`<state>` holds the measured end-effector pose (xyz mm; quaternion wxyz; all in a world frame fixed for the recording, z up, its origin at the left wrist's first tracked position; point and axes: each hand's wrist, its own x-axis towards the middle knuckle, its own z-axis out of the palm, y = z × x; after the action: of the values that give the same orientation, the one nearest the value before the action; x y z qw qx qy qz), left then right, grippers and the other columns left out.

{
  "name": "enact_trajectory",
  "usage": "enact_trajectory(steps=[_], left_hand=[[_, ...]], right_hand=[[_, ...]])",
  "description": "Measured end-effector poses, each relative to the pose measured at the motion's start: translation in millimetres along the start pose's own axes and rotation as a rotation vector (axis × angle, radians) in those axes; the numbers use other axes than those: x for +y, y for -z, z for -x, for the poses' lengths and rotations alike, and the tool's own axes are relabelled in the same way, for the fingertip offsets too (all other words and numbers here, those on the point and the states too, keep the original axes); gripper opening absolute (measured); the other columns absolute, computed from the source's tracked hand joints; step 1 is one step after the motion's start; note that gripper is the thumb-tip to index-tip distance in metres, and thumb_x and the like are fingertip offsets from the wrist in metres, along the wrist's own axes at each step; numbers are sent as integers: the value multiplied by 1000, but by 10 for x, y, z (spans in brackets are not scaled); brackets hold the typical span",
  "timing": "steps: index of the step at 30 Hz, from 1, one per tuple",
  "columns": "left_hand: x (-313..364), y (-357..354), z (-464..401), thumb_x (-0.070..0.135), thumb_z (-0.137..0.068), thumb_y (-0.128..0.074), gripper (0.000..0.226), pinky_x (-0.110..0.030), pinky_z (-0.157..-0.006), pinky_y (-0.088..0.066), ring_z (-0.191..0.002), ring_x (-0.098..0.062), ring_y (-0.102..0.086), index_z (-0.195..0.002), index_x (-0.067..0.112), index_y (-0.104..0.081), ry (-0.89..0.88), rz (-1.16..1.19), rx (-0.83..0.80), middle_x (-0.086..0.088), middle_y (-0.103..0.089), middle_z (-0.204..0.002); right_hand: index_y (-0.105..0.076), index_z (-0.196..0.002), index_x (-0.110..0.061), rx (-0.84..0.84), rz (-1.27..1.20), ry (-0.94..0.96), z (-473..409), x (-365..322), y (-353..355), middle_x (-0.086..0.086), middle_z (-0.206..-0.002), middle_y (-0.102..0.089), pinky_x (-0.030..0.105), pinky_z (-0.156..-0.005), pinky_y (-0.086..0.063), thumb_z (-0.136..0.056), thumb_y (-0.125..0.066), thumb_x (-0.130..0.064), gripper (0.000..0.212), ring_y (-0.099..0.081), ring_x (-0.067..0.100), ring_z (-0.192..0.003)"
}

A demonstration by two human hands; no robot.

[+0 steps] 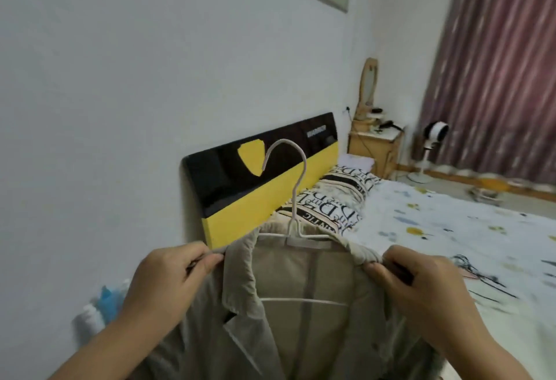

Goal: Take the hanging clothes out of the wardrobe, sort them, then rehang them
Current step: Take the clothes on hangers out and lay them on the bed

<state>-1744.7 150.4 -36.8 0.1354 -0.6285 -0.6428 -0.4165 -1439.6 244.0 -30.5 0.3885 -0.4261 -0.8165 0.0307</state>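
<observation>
Behind the hands runs a white wall and a bed [451, 229]; left hand [168, 283] pinches one shoulder of the beige jacket [301, 319]; its white hanger [293, 199] stands upright between; right hand [421, 289] grips the other shoulder, equally near.

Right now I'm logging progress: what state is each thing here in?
Jacket: on the hanger, front open, held up.
Hanger: inside the jacket, hook free.
Left hand: pinches one shoulder.
Right hand: grips the other shoulder.
Curtain: drawn.
</observation>
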Motion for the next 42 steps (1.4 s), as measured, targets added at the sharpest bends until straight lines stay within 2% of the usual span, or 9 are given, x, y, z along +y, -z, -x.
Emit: enact_trajectory(steps=[5,8,12,15,19,25,29,35,42], left_hand=[[412,-718,-350,54,-76,-40,46,-24,-43,-31,-59,-9,-51,-57,17,-61,-176,160,-112,13,-46,-44],[721,-1158,-458,53,-76,-39,49,-25,-42,-34,-50,-11,-50,-58,14,-63,-249,211,-159,8,-54,-47],[1179,-1754,-549,57,-75,-37,53,-28,-44,-37,-46,-11,-49,-58,14,-62,-289,302,-210,3,-55,-47],[1565,-2182,-572,59,-74,-37,52,-26,-45,-32,-62,-14,-52,-57,15,-58,-308,393,-269,3,-50,-45],[2026,-2759,-545,61,-75,-38,51,-27,-45,-33,-56,-13,-51,-55,17,-56,-315,454,-339,2,-49,-44],[2663,-3480,-495,62,-72,-38,37,-17,-52,-37,-59,4,-53,-66,32,-60,-265,573,-415,20,-56,-52],[2892,-4005,-527,67,-69,-34,52,-27,-50,-32,-57,-14,-48,-52,20,-50,-209,558,-478,3,-49,-48],[3124,-4800,-840,68,-65,-32,54,-36,-57,-40,-54,-14,-51,-52,19,-50,-120,565,-560,-2,-52,-49],[3179,-6076,-1458,41,-77,-62,31,-35,-58,-42,-60,-17,-53,-58,16,-62,-25,547,-593,1,-58,-53]], right_hand=[[-45,-57,-15,113,85,-199,342,466,391,2,-51,-48,31,-56,-35,-76,-68,-45,42,-46,19,-62],[-46,-65,-16,162,139,-282,520,730,649,-5,-64,-53,28,-49,-31,-75,-65,-49,39,-46,14,-60],[-46,-53,-13,175,240,-401,737,1183,991,0,-51,-49,27,-51,-29,-73,-76,-28,39,-48,15,-61],[-46,-53,-15,190,305,-463,877,1530,1239,-5,-43,-43,28,-52,-32,-72,-79,-28,39,-48,13,-60],[-42,-50,-24,189,325,-505,1030,2069,1531,-15,-52,-50,20,-50,-32,-69,-82,-27,44,-47,3,-53],[-41,-48,-22,156,329,-612,1152,2870,1818,-11,-48,-47,21,-51,-32,-71,-79,-26,44,-45,9,-57],[-47,-52,-16,101,318,-683,1106,3358,1898,-9,-56,-53,24,-49,-29,-74,-76,-27,38,-48,12,-63],[-46,-52,-20,53,280,-781,760,4232,1766,-6,-52,-52,33,-52,-33,-77,-73,-32,38,-46,14,-55],[-47,-57,-17,-1,255,-848,45,5442,1376,-1,-53,-47,34,-57,-33,-82,-68,-35,37,-47,17,-58]])
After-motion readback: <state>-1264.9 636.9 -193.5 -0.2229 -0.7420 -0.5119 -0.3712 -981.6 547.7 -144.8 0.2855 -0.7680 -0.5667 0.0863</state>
